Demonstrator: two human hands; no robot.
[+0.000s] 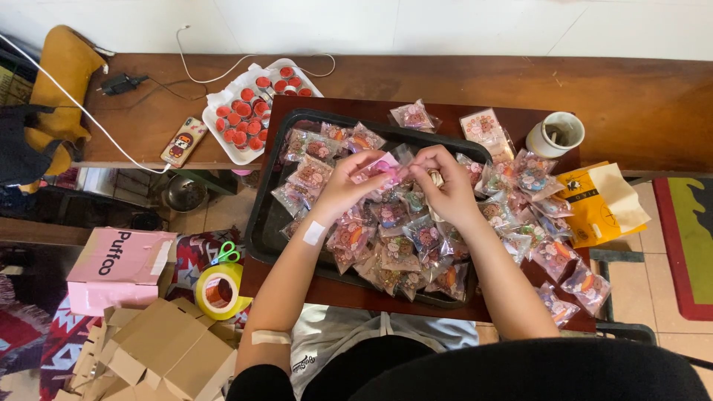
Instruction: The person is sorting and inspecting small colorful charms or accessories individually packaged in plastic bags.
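My left hand [343, 187] and my right hand [444, 186] meet above a black tray [261, 215] and pinch one small clear packet [383, 168] with a pink item inside. The left holds its left side, the right its right end. Several similar clear packets of colourful round items [401, 245] fill the tray under my hands. More packets [564, 267] spill over the small dark red table [297, 286] to the right. A plaster sits on my left wrist.
A white tray of red-lidded cups [252, 108] and a phone [183, 141] lie on the wooden bench behind. A white cup [555, 134] and a yellow bag [598, 204] are at the right. Yellow tape roll [217, 291], green scissors [226, 254], pink box [119, 267] and cardboard boxes [167, 349] lie left.
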